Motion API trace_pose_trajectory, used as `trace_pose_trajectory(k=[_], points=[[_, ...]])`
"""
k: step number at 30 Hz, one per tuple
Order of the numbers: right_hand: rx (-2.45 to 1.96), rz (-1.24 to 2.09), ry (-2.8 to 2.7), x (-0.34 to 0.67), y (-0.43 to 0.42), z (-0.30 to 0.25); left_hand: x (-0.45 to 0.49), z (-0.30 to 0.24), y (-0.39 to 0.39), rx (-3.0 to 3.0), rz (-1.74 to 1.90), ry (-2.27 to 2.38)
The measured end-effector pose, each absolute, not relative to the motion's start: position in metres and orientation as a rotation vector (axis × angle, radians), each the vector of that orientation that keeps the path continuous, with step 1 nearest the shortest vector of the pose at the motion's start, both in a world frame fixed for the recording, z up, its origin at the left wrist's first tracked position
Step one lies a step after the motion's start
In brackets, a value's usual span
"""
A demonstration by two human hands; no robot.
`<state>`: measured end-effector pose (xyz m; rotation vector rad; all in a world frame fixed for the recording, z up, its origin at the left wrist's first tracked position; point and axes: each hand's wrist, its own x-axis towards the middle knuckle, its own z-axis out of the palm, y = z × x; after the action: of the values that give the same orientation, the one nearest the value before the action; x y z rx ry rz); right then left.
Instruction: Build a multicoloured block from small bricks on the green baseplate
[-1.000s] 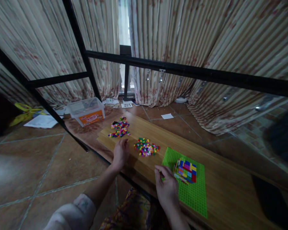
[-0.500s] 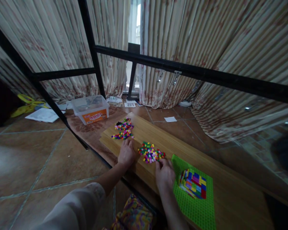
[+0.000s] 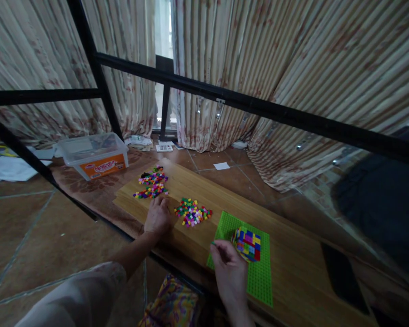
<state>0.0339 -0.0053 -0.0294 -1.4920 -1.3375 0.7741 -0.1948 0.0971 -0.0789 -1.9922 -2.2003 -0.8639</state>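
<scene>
My right hand (image 3: 230,268) pinches a small green toy brick (image 3: 213,243) between thumb and forefinger, over the left edge of the green baseplate (image 3: 264,281). Beside that hand, a multicoloured block of stacked bricks (image 3: 248,243) stands on the plate. My left hand (image 3: 157,215) rests at the near edge of the farther pile of loose bricks (image 3: 152,184). Its fingers are curled, and whatever they may hold is hidden. A second pile of bricks (image 3: 192,212) lies on the wooden table (image 3: 289,268) between the left hand and the baseplate.
A clear plastic box (image 3: 95,154) with an orange label stands beyond the table's far left end. Black metal bars (image 3: 191,84) run across the view before the curtains (image 3: 221,45). A dark flat item (image 3: 344,277) lies on the table at right.
My right hand has left the nearer pile and moved right to the baseplate, with a green brick in its pinch. My left hand stays by the farther pile. The view has turned right.
</scene>
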Motion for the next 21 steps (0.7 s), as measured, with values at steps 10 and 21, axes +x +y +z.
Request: trace_pose_trajectory(k=[10,21], points=[[-1.718,0.45,-1.395,0.123,0.015,-0.004,-0.195,-0.076,0.097,-2.008,-0.831,-2.152],[-1.946,0.277,-1.538,0.112,0.03,-0.007,-0.195,-0.08,0.099,-1.987,-0.847,-2.18]])
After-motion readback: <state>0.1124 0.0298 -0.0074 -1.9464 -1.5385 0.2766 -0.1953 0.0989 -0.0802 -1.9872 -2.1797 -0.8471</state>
